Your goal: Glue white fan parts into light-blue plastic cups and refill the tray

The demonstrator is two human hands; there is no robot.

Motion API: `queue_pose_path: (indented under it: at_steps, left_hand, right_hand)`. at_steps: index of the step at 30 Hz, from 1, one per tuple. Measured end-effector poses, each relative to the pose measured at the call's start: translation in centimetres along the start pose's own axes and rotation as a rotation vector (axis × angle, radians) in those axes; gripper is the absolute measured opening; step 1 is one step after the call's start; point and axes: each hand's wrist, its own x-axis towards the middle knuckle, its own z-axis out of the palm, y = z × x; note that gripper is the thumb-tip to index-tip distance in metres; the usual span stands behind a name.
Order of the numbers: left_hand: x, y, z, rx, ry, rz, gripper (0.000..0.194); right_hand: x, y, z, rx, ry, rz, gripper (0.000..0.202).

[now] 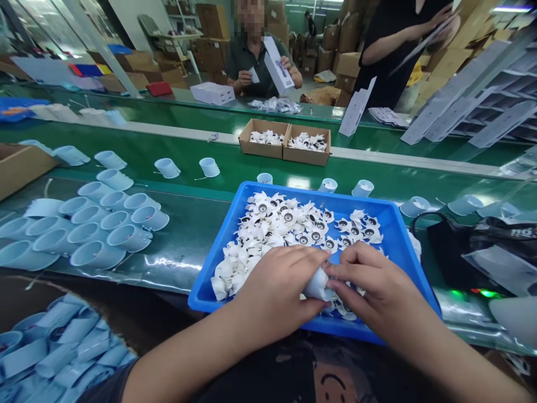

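My left hand (281,288) is wrapped round a light blue plastic cylinder (315,284), holding it above the near side of a blue tray (213,252). At the cylinder's right end, my right hand (375,285) has its thumb and fingers closed in a pinch. Whatever sits between those fingertips is hidden. Beneath both hands, the tray holds many small white fan wheels (288,216) with dark round centres, heaped toward the left and sparser at the right.
Light blue cylinders (96,254) stand grouped on the left bench; more fill a box (62,347) at lower left. Others line the green conveyor (184,134). Two cardboard boxes (262,148) hold white fan wheels. Across the belt, a person (251,61) holds a white box. A black bag (457,252) lies right.
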Motion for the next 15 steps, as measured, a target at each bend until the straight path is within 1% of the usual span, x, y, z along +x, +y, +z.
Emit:
queue_pose_path:
  at_steps: [2,4,10,12,15]
  left_hand:
    - [0.1,-0.1,0.4,0.015,-0.042,0.029,0.053]
    - [0.2,-0.1,0.7,0.039,-0.044,0.044,0.052]
    - [0.6,0.2,1.0,0.081,0.053,0.080,0.048]
    - [0.7,0.3,1.1,0.087,0.087,0.095,0.048]
    - [0.7,0.5,1.4,0.102,0.102,0.105,0.050]
  right_hand:
    - [-0.5,0.2,0.2,0.010,-0.020,0.039,0.014]
    - [-0.8,0.5,0.5,0.033,0.000,0.063,0.016]
    - [-0.8,1.0,0.7,0.138,0.104,0.056,0.017]
    - [-0.7,1.1,0.6,0.163,0.114,0.050,0.017]
    - [-0.7,1.2,0.6,0.193,0.114,0.050,0.017]
